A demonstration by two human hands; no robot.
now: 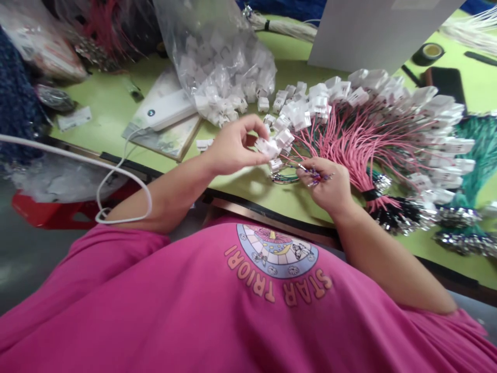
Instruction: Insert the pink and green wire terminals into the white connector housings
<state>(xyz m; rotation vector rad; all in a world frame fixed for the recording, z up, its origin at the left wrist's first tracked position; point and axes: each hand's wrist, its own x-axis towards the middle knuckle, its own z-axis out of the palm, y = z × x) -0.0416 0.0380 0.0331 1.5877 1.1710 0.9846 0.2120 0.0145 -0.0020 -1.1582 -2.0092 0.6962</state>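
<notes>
My left hand pinches a white plastic connector housing between thumb and forefinger, slightly blurred. Close to its right, my right hand is closed around a small bunch of thin wires, whose crimped metal terminals stick out past the fingers. Some green wire ends lie just left of that hand. Beyond both hands spreads a large fan of pink wires with white housings on their far ends. Black tape binds their near ends.
A clear plastic bag of white housings stands at the back. Left of it, a white power bank rests on a flat box, and its white cable crosses my left arm. Green wire bundles lie right; a tape roll sits behind.
</notes>
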